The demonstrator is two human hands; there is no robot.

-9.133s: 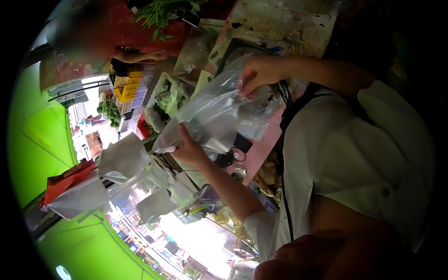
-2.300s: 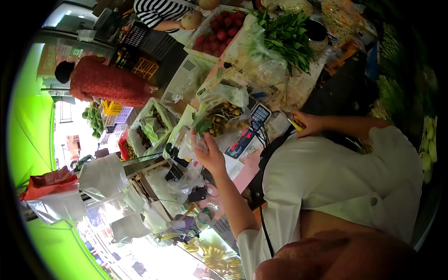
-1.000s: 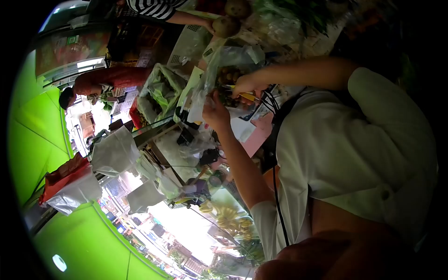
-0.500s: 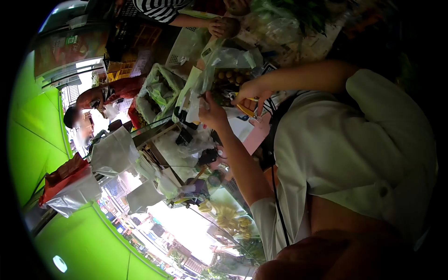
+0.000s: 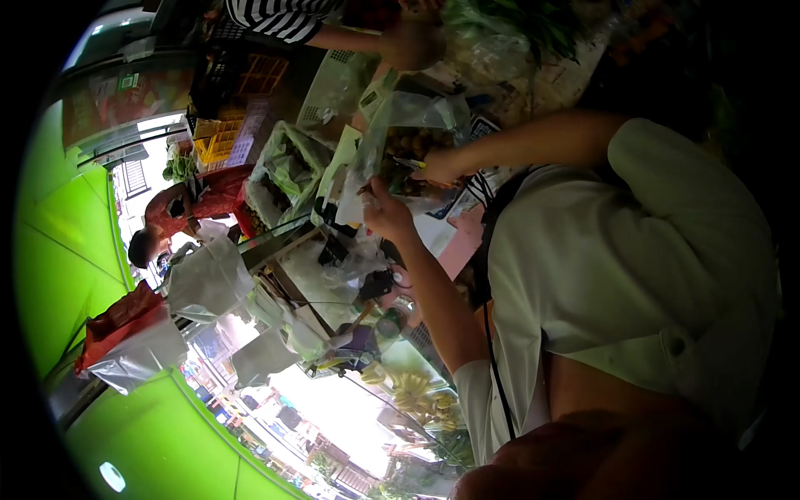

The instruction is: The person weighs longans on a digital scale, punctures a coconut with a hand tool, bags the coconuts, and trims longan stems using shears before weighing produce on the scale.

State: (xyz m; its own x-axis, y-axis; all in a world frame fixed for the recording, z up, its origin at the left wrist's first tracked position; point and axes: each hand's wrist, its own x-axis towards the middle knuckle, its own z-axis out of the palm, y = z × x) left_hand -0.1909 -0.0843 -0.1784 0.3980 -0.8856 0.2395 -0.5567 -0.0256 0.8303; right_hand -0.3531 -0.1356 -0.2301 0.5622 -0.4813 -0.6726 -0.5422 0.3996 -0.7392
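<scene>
My right hand (image 5: 442,165) is closed on a pair of scissors (image 5: 411,163) with yellow on the handles and pale metal blades. The blades reach over several round brown fruits (image 5: 404,143) in a clear plastic bag (image 5: 377,150). Beside the bag's near edge, my left hand (image 5: 388,215) has its fingers pinched together, thumb raised. A small dark bit shows at those fingertips, too blurred to name. Whether they also grip the plastic cannot be made out.
A person's arm in a striped sleeve (image 5: 275,18) reaches in across the counter. Another person in red (image 5: 187,200) bends beyond a lined crate (image 5: 287,162). A calculator (image 5: 482,127), pink paper (image 5: 462,242), a jar (image 5: 393,319) and bananas (image 5: 412,392) are nearby. Plastic bags (image 5: 208,275) hang across.
My right hand has moved the scissors toward the fruits, and their handles are now mostly covered. My left hand has shifted slightly. The person in red has moved, and the striped-sleeved arm has shifted.
</scene>
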